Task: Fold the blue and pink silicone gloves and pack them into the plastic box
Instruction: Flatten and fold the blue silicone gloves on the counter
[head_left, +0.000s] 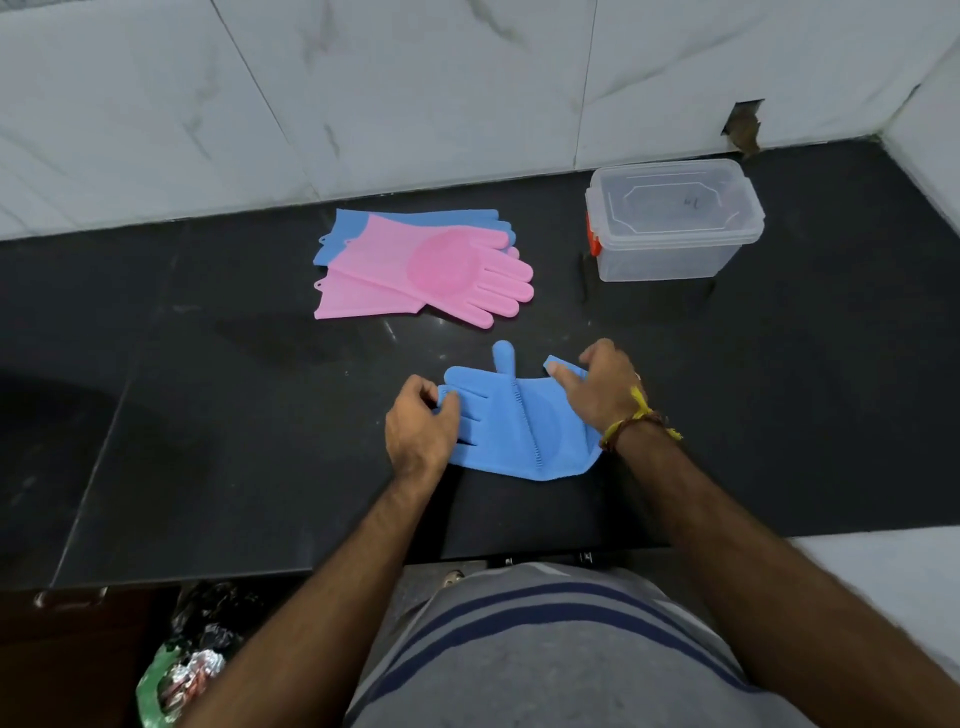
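Black counter: gloves, box.

second blue glove mostly under pink gloves

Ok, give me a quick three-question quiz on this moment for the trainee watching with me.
1. True or false: the lid is on the plastic box.
2. Which glove lies on top of the far stack? A) blue B) pink
3. What are the left hand and right hand doing?

Key
1. True; the clear lid sits on the box.
2. B; a pink glove lies on top, a blue one peeks out beneath.
3. The left pinches the fingertips of the near blue glove on the black counter; the right holds its cuff end, thumb on top.
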